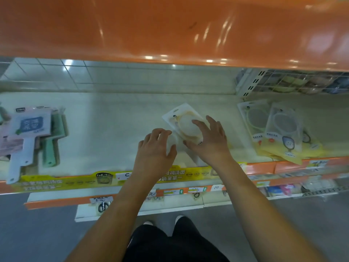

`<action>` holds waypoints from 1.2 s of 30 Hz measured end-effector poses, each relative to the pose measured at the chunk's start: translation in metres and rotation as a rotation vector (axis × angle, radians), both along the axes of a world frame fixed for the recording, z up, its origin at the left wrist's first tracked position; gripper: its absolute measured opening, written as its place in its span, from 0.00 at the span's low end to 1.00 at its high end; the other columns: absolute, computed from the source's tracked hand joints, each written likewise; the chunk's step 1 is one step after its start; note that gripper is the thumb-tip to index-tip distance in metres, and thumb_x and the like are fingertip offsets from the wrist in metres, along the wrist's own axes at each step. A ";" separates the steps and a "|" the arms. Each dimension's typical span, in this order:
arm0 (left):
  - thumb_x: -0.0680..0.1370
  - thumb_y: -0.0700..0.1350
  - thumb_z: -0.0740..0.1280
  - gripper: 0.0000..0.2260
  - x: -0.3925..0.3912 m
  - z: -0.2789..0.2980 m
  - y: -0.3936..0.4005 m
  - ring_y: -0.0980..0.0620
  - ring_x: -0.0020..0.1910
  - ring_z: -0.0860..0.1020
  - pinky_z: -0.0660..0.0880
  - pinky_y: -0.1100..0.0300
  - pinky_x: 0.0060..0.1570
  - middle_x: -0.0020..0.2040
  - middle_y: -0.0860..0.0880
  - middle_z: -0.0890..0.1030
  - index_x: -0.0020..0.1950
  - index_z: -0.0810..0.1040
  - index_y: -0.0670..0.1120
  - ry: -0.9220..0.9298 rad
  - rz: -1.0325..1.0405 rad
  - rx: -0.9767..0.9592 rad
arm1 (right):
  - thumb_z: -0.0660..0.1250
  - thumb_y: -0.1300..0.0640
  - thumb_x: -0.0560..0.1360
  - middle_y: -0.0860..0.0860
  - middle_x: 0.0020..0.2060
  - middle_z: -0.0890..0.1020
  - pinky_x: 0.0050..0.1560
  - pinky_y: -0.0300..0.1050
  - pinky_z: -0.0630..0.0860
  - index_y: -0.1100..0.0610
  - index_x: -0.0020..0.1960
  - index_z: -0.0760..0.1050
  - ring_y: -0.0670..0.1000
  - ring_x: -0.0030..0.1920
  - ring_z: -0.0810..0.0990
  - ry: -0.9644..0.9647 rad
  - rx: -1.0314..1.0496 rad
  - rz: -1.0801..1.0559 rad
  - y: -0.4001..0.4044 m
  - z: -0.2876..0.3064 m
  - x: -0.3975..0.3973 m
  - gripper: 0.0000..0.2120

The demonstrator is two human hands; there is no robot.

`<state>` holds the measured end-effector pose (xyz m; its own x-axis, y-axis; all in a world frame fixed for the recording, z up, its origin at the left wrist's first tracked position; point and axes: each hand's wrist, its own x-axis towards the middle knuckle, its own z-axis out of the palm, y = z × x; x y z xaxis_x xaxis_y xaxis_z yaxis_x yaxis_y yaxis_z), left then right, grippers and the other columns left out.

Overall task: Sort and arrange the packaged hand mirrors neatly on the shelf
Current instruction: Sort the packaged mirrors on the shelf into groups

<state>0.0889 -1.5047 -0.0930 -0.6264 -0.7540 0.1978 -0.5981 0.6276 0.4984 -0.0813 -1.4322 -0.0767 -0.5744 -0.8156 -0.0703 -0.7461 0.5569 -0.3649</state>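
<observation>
Now | packaged mirror (186,121) lying mid-shelf (113,118), long axis tilting, hang-hole end pointing up-left | right hand (208,140) spreading relaxed fingers over it | left hand (155,146) hovering beside, loosely curled, holding nothing

Upper shelf (170,29): orange, glossy, light glints on smooth surface. Lower shelf (113,120): pale, smooth, faint sheen. Centre mirror pack (181,118): clear shiny plastic over white card. Right mirror packs (279,129): clear glossy plastic, yellow card. Far right wire rack (294,80): white metal. Front-edge yellow strip (75,181): glossy print.
</observation>
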 end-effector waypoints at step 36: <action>0.76 0.50 0.66 0.17 -0.023 0.020 0.055 0.43 0.57 0.76 0.73 0.48 0.51 0.62 0.47 0.74 0.62 0.75 0.46 -0.071 0.358 -0.033 | 0.69 0.42 0.69 0.49 0.56 0.67 0.54 0.53 0.63 0.42 0.56 0.73 0.59 0.56 0.68 0.048 0.073 0.219 -0.005 0.001 -0.031 0.17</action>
<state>0.0657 -1.4501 -0.0731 -0.3370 -0.9218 0.1916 -0.8150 0.3875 0.4309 -0.1126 -1.4367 -0.0762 -0.3884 -0.9148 -0.1109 -0.8676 0.4036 -0.2906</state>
